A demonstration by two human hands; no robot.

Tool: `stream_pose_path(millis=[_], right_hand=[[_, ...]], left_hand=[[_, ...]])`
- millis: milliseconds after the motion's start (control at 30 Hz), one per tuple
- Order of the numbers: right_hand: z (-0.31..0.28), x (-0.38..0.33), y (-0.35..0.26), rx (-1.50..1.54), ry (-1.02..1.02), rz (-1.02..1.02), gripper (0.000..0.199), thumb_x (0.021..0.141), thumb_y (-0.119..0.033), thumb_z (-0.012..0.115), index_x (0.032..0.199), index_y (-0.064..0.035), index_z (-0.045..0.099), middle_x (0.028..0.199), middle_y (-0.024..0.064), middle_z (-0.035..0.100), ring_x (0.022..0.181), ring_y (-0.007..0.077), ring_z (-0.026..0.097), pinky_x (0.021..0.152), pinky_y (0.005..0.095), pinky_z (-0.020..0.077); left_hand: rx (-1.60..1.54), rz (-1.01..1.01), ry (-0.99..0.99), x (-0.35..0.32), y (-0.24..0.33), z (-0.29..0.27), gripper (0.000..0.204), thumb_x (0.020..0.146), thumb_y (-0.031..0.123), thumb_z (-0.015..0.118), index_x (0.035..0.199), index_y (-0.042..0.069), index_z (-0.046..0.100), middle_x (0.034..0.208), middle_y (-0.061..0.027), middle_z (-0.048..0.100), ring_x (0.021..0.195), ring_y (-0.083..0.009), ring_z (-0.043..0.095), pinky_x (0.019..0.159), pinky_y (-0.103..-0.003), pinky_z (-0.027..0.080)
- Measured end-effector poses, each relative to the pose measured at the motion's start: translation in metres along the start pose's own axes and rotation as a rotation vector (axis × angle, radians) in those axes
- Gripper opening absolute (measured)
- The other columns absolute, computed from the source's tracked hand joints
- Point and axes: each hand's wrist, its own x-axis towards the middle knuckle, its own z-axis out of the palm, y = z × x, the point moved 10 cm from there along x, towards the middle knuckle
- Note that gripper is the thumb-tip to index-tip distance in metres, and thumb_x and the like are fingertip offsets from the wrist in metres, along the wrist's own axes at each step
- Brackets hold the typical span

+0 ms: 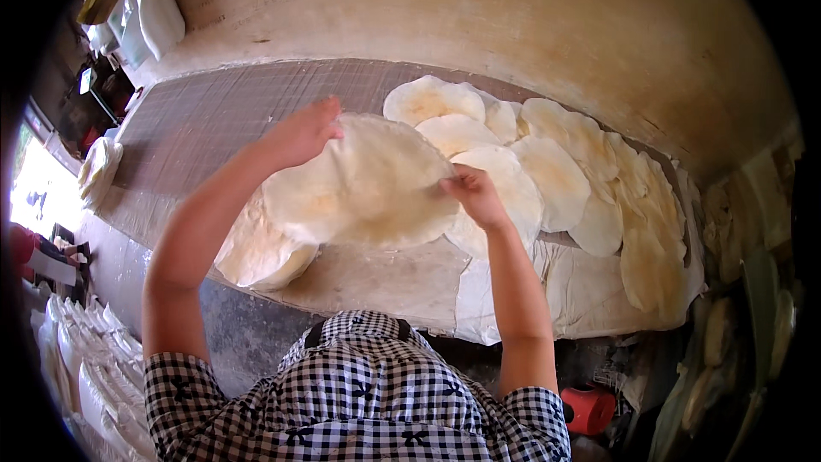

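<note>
A large, thin, pale round flatbread (368,184) with faint brown patches is stretched between my two hands above the table, its lower edge slightly blurred. My left hand (310,130) is closed on its upper left edge. Its right edge is pinched between the thumb and fingers of my right hand (473,192). Below and to the left, partly covered by the held sheet, lies a stack of similar flatbreads (269,252). Many more spread flatbreads (552,184) overlap across the right half of the table, some behind my right hand.
The long table (197,133) has a brown lined surface and runs along a stained wall (547,17). White bags (158,17) hang at the far left, above a folded pale cloth (101,169). Plastic-wrapped packs (98,376) stand lower left; a red object (590,409) sits below the table.
</note>
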Motion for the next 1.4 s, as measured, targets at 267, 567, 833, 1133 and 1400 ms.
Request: stream_pose_path(millis=[267,567,833,1133,1400], right_hand=[[0.026,-0.042,-0.084,-1.142,0.296,-0.583,0.027,0.066,0.003,0.054,0.092,0.0029,0.061,0.084,0.0152,0.063,0.078,0.0282,0.060,0.070,0.0361,0.0466],[0.084,-0.183,0.189,-1.170,-0.278,-0.039,0.031,0.069,-0.006,0.051,0.098,0.0000,0.058,0.107,0.0138,0.058,0.102,0.0248,0.055,0.083,0.0355,0.0441],[0.083,-0.204,0.205,-1.256,-0.052,-0.049,0.037,0.074,-0.007,0.047,0.110,-0.0027,0.053,0.120,0.0139,0.052,0.113,0.0277,0.048,0.089,0.0405,0.0406],[0.091,-0.210,0.212,-1.311,-0.029,-0.054,0.040,0.075,-0.008,0.045,0.114,-0.0042,0.050,0.127,0.0160,0.045,0.116,0.0319,0.044,0.093,0.0431,0.0367],[0.070,-0.185,0.197,-1.058,0.034,0.012,0.023,0.067,0.001,0.050,0.083,-0.0078,0.062,0.097,0.0105,0.058,0.092,0.0298,0.055,0.075,0.0410,0.0449]], left_hand=[[-0.131,0.031,0.038,-0.029,0.002,0.030,0.014,0.084,0.012,0.048,0.092,0.002,0.053,0.088,-0.0132,0.055,0.086,-0.0286,0.052,0.079,-0.034,0.042],[-0.208,0.199,-0.482,-0.218,-0.018,0.365,0.020,0.070,0.005,0.048,0.088,-0.001,0.055,0.090,-0.0118,0.053,0.089,-0.0267,0.053,0.080,-0.032,0.044],[-0.213,0.108,-0.362,-0.234,-0.020,0.368,0.020,0.067,0.000,0.049,0.085,-0.003,0.054,0.093,-0.0148,0.054,0.093,-0.0281,0.051,0.083,-0.032,0.043],[-0.161,-0.092,-0.341,-0.238,-0.043,0.368,0.020,0.071,0.002,0.047,0.089,-0.001,0.056,0.095,-0.0143,0.055,0.097,-0.0260,0.050,0.087,-0.030,0.041],[-0.313,-0.209,-0.287,-0.217,-0.059,0.354,0.019,0.075,0.001,0.039,0.087,-0.002,0.053,0.094,-0.0154,0.053,0.095,-0.0289,0.051,0.086,-0.034,0.041]])
